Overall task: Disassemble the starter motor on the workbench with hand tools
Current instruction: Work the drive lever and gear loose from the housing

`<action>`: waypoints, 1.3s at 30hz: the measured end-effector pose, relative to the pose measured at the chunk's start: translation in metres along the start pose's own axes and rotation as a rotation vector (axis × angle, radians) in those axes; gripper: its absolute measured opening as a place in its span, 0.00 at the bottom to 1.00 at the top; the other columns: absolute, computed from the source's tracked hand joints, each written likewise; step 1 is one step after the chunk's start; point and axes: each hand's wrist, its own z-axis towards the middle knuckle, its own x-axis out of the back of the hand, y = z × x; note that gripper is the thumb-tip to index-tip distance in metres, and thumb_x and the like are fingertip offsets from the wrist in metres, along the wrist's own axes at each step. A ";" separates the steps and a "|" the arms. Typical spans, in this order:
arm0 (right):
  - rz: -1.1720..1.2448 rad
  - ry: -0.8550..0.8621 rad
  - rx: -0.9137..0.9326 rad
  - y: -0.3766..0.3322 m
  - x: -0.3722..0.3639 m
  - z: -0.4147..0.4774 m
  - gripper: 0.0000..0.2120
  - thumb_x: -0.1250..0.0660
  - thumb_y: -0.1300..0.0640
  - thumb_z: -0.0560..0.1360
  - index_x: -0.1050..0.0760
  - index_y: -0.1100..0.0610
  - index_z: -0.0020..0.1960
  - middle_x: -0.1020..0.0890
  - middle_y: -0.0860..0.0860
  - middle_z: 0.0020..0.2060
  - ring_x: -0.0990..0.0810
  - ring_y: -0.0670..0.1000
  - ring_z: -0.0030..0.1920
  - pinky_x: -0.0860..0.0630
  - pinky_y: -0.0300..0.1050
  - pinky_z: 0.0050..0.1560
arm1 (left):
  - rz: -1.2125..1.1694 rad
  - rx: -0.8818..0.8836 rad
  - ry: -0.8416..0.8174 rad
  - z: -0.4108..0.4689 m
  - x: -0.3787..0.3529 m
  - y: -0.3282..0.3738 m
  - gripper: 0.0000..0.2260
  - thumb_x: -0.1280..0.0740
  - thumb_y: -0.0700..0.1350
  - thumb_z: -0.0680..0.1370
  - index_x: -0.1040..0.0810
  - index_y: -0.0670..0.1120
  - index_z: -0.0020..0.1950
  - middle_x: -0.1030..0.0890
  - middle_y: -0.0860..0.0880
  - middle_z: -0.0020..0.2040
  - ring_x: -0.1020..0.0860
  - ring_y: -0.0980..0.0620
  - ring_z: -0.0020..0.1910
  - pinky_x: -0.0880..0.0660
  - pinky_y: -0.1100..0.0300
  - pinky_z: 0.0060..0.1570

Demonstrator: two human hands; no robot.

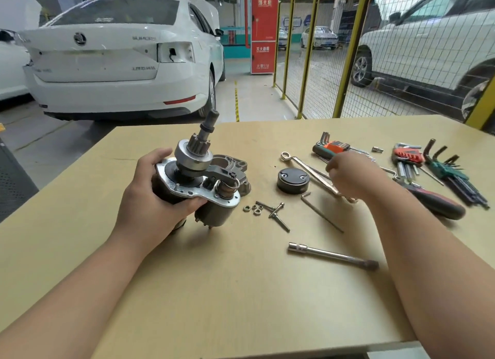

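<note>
Nearest on the workbench (187, 278) lies a socket extension bar (332, 255). Beyond it, at the bench's left-centre, the left hand (158, 198) wraps its fingers round the starter motor (198, 176), pinion shaft tilted upward. Loose bolts (270, 211) lie just beside it. The right hand (351, 176) is blurred over an offset wrench (308, 168), and I cannot tell whether it grips it. Hex key sets (407, 157) lie farther back.

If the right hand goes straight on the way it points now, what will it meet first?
Most likely the orange hex key set, lying just beyond the right hand. Its height above the ring wrench under it is unclear.
</note>
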 end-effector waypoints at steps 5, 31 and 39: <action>0.292 0.299 -0.269 0.049 -0.001 0.022 0.19 0.43 0.62 0.73 0.26 0.56 0.62 0.21 0.58 0.57 0.25 0.60 0.55 0.30 0.47 0.49 | -0.010 -0.037 -0.034 0.002 -0.014 0.001 0.39 0.18 0.47 0.59 0.37 0.75 0.56 0.25 0.68 0.55 0.27 0.73 0.51 0.35 0.82 0.44; -0.228 0.148 -0.165 0.032 -0.038 0.069 0.20 0.42 0.59 0.74 0.31 0.59 0.65 0.27 0.56 0.60 0.31 0.59 0.60 0.32 0.53 0.56 | -0.046 0.002 -0.061 0.026 -0.031 -0.003 0.36 0.20 0.49 0.60 0.36 0.75 0.56 0.25 0.75 0.49 0.26 0.75 0.49 0.32 0.69 0.48; -0.265 0.172 -0.079 0.022 -0.041 0.052 0.15 0.38 0.59 0.70 0.24 0.56 0.57 0.23 0.55 0.55 0.26 0.58 0.55 0.31 0.50 0.48 | -0.010 0.013 -0.056 0.024 -0.031 0.000 0.37 0.19 0.45 0.62 0.37 0.76 0.55 0.27 0.79 0.47 0.28 0.78 0.48 0.34 0.70 0.47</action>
